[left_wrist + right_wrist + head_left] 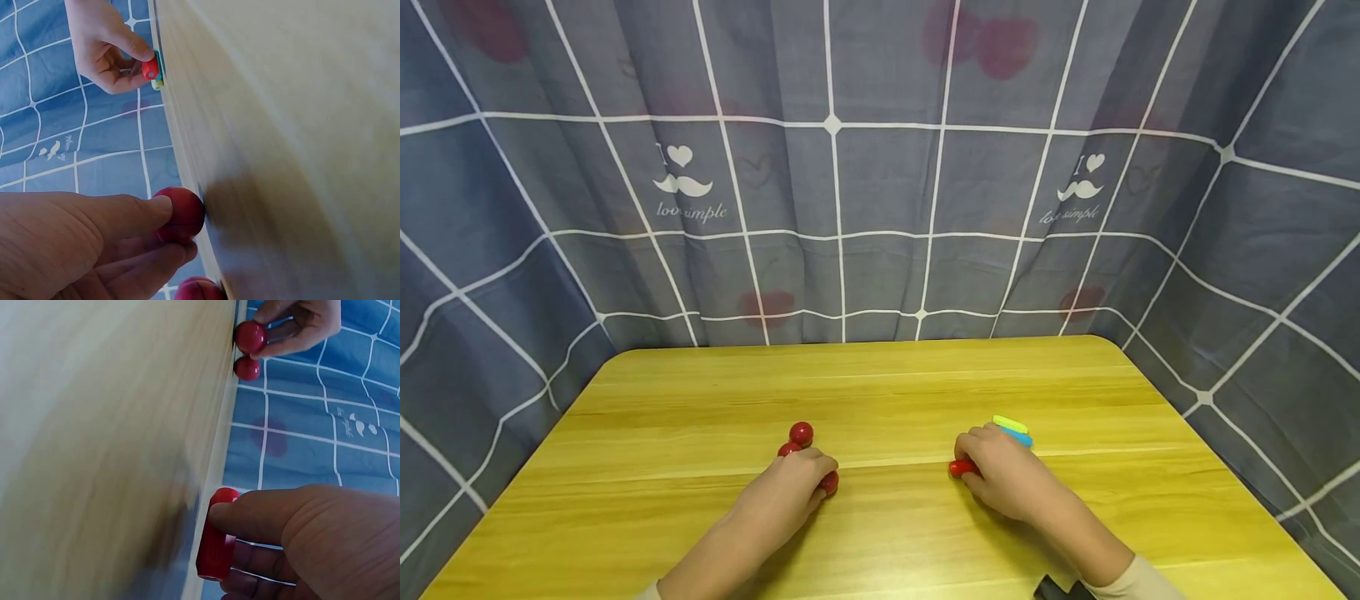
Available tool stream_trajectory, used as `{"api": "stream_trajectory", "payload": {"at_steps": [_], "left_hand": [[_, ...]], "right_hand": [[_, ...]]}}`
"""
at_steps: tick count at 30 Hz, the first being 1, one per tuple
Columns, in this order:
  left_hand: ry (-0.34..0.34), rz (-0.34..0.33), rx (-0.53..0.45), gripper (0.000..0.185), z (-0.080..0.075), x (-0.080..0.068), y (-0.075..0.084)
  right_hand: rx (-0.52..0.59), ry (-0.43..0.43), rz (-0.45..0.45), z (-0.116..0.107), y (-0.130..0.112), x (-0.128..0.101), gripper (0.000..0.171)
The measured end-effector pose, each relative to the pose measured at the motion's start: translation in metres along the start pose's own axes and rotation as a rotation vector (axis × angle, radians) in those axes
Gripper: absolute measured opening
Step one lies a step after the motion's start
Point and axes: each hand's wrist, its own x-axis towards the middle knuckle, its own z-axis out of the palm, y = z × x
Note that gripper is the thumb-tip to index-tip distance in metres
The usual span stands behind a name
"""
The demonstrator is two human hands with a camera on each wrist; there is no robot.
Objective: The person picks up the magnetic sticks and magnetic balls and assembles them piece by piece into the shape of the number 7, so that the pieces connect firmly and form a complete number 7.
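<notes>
In the left wrist view my left hand [784,490] pinches a glossy red ball [185,212] between thumb and fingers, right at the tabletop. Two more red balls, the farther one [801,433] in plain sight and the nearer one [788,449] partly behind the hand, sit just beyond it. My right hand [1006,473] grips a short red cylinder [215,547] with a flat end, thumb along its side. Past those knuckles lie a yellow-green stick [1010,423] and a blue stick [1018,436] side by side, the blue one partly hidden by the hand.
The wood-grain table [880,392] has rounded far corners. A grey-blue checked curtain [880,183] stands along its back edge and both sides. Beside the right sleeve a black device [1060,588] shows at the bottom edge.
</notes>
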Motion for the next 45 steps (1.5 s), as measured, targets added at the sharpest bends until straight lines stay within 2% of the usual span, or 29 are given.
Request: {"api": "stream_trajectory", "payload": {"at_steps": [15,23,45], "left_hand": [[0.007,0.016,-0.015,0.024,0.000,0.001,-0.001],[-0.015,0.027,-0.046,0.022,0.000,0.001,-0.001],[-0.015,0.036,-0.076,0.023,-0.001,0.002,-0.001]], "right_hand": [[0.007,0.012,-0.079,0.005,-0.023,0.013,0.019],[0.013,0.016,-0.119,0.010,-0.034,0.022,0.019],[-0.031,-0.028,-0.209,0.019,-0.073,0.043,0.016]]}}
